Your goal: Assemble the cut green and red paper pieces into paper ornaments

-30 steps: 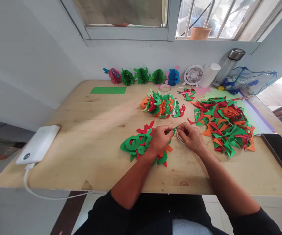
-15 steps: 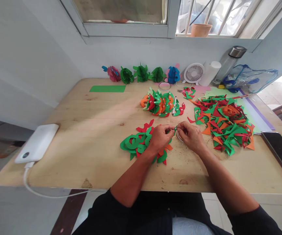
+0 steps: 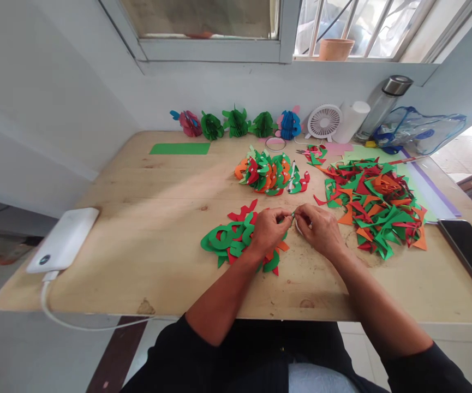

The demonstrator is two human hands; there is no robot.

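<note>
My left hand [image 3: 272, 230] is closed in a pinch on a small green paper piece [image 3: 293, 214], of which only a sliver shows. The fingertips of my right hand [image 3: 320, 226] are pinched together at the same piece, meeting those of the left. Part of a pale round thing, perhaps a tape roll, lies under the right fingers, mostly hidden. Beneath and beside my left hand is a pile of cut green, red and orange paper shapes [image 3: 223, 240]. Beyond the hands lies a row of curled paper pieces [image 3: 264, 172] with small white patches, with a pen [image 3: 291, 177] at its right end.
A heap of paper scraps [image 3: 378, 207] covers the right side, near a black phone [image 3: 471, 254]. Folded paper figures [image 3: 236, 123], a small fan [image 3: 324, 123] and a bottle [image 3: 385, 106] line the wall. A green strip [image 3: 179, 148] and a white power bank [image 3: 64, 240] are at left.
My right hand has shifted slightly, its fingertips drawing closer to the left ones. Less of the green piece and the pale round thing shows now. My left hand stays in place.
</note>
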